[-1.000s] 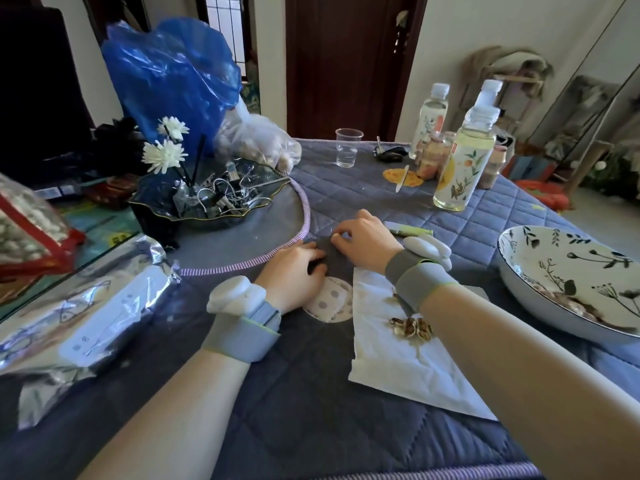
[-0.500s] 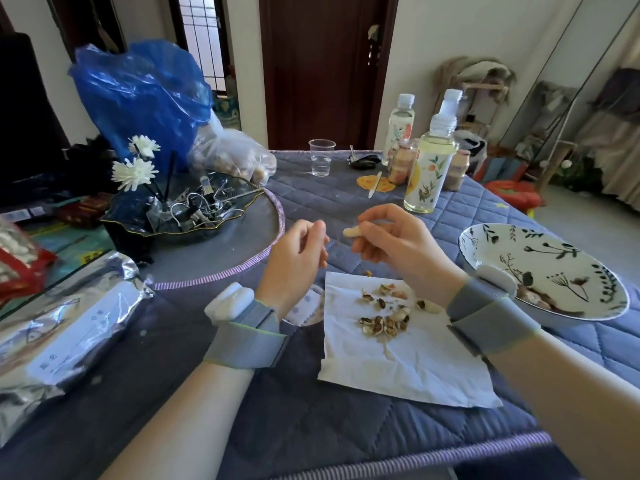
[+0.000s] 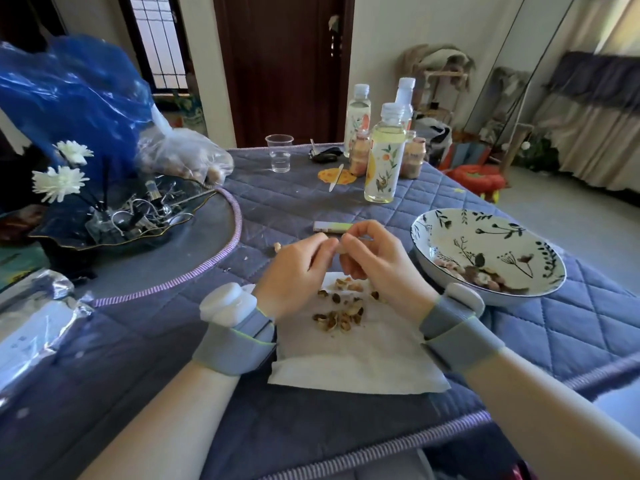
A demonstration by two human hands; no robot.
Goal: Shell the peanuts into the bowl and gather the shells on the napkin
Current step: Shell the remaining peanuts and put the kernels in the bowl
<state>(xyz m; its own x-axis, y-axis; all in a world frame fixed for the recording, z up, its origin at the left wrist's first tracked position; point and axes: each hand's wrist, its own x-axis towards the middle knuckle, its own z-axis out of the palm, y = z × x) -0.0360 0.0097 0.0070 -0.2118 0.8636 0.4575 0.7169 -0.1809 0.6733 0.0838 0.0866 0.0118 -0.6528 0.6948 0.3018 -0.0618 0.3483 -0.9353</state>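
Pale peanut [image 3: 341, 245] sits pinched between both hands above the far edge of a white napkin [image 3: 356, 358] on a blue quilted table [image 3: 588, 327]. Left hand [image 3: 294, 271] and right hand [image 3: 377, 261] meet fingertip to fingertip, fingers curled around the nut. Broken shells [image 3: 341, 311] lie scattered on the napkin just below the hands. To the right, a floral bowl [image 3: 485, 233] holds shelled kernels. Bottles [image 3: 382, 157] stand at the far side.
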